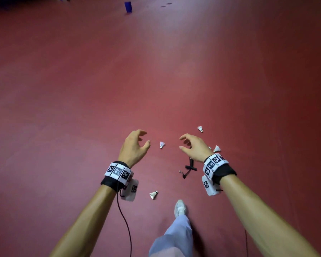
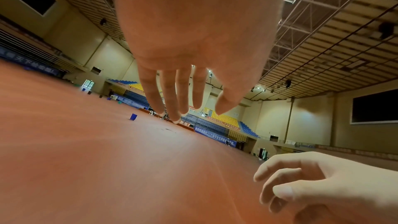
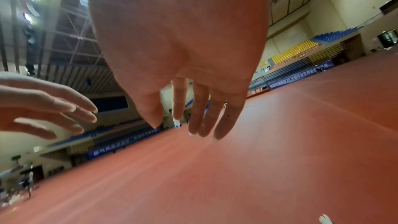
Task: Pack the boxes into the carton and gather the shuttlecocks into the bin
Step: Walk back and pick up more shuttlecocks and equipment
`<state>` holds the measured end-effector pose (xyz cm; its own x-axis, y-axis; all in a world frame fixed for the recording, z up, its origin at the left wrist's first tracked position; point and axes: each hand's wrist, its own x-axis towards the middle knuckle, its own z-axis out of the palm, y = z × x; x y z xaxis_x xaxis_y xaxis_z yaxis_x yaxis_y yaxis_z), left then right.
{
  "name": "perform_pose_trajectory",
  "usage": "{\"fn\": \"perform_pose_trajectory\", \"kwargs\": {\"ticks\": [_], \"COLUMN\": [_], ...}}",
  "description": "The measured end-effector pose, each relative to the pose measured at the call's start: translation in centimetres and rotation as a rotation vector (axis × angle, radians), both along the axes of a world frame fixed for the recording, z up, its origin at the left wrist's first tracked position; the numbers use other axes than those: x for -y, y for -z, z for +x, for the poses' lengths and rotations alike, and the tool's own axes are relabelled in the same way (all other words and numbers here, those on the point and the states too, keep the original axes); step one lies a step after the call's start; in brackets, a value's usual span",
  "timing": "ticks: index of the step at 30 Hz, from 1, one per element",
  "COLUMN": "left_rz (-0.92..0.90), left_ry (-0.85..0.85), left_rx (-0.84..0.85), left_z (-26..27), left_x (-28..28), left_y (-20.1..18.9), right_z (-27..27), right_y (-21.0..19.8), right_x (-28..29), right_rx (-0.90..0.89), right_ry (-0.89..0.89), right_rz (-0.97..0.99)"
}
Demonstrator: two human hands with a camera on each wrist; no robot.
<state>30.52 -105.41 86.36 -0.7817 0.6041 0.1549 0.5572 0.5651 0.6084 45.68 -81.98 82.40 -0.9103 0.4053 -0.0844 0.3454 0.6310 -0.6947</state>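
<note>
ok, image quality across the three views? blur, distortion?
Head: shuttlecocks sharp, far blue bin soft, edges vignetted. Left wrist: left hand fills the frame, near floor blurred, strong fisheye. Right wrist: floor streaked, right hand soft.

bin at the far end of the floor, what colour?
Blue bin; clearest in the head view.
</note>
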Motion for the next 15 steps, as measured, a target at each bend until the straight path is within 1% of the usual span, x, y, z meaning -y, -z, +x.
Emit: {"fn": "perform_pose_trajectory", "kwargs": {"ticks": [4,5,6,8,11,13,15], "left_rz": [-0.097,-0.127,-0.167,-0.282,-0.472,-0.595,-0.692], "left_ry": [-0.009,-0.002,0.002,0.023,0.045,0.047,0.033], "left_rx": [0.024,0.022,0.012,-0.001,0.026,0.05,0.088], "left_z": [-9.5,-10.6,-12.8,-16.3,-19.5,-20.5,-20.6], "left_x": [-6.9,-7.7,-9.3,-11.9,-13.6,-13.6,-12.9], "left_y": [4.3,5.2,6.8,11.4,20.6,28.4,37.1], "right_z": [-8.5,-9.0,-10.7,-13.3,-15.5,-16.4,-16.9], "right_y": [5.3,6.3,8.1,12.7,21.0,27.7,34.5], "right_x": [-7.6,-8.6,-10.4,-13.8,-18.2,-20.7,-22.7], "right_rx": [0.138,0.182,0.22,0.306,0.437,0.523,0.597], "right_ry": [-0.068,-0.067,-0.066,-0.063,-0.057,-0.077,-0.105], "right_rz": [0.024,0.026,0.029,0.043,0.031,0.028,0.055]}}
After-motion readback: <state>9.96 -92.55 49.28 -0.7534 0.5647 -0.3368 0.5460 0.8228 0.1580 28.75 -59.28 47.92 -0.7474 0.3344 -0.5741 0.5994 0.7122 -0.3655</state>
